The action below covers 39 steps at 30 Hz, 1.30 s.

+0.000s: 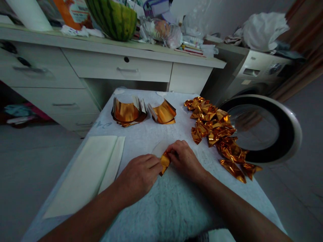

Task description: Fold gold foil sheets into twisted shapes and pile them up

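Grip: L hand (pixel 141 174) + R hand (pixel 185 159) pinching foil pc. (pixel 165 161), opp. ends, appar. to steady fold | foil stacks (pixel 126 112) fwd., in reach | folded pcs. (pixel 230 148) R, apart

At the far side of the worktop (pixel 141 134), I have two foil stacks side by side: the left stack (pixel 128 112) and, just beside it, the right stack (pixel 164 112). The foil pile (pixel 214 126) spreads along the right side. The paper sheets (pixel 83 171) lie on the left, nearer me than the stacks. Between my left hand (pixel 142 174) and right hand (pixel 185 159), in the middle, is the foil piece (pixel 165 161). Behind the worktop, I see the cabinet (pixel 101 62), with the watermelon (pixel 113 20) on top. To its right stands the washing machine (pixel 254 67), a bundle (pixel 264 30) on it, its door (pixel 290 131) beside the worktop's right edge.
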### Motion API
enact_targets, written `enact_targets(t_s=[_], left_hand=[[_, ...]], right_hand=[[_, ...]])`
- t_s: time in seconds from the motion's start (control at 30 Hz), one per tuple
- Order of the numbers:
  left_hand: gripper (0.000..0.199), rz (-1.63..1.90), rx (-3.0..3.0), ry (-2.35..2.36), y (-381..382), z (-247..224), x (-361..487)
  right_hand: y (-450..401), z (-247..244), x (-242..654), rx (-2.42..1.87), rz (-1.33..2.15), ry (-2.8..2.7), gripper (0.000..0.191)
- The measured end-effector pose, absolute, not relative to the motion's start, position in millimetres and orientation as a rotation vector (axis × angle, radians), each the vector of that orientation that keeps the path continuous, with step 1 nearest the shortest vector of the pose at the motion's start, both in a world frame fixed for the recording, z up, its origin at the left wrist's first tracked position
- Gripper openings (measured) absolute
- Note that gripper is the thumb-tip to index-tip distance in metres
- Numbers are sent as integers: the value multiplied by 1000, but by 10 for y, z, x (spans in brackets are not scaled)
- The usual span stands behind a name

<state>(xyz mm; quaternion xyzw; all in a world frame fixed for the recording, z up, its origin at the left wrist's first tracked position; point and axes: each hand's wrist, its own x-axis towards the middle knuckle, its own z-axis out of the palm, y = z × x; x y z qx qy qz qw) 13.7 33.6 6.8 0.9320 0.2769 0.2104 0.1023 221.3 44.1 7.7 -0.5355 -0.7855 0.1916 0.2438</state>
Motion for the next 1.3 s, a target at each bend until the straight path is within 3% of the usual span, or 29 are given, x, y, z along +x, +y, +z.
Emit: enact_targets(t_s=[0.33, 0.73, 0.93, 1.3], left_hand=[[17, 697, 2604, 830, 322, 77, 93], [17, 650, 2518, 924, 365, 63, 101], [11, 608, 2416, 962, 354, 66, 79], [10, 482, 2318, 1124, 387, 169, 55]], right_hand=[[376, 166, 2188, -1168, 577, -2319, 26], [285, 252, 2215, -1175, 660, -2454, 22], [308, 190, 2205, -1191, 701, -2397, 6], [303, 244, 2165, -1267, 763, -2368, 5]])
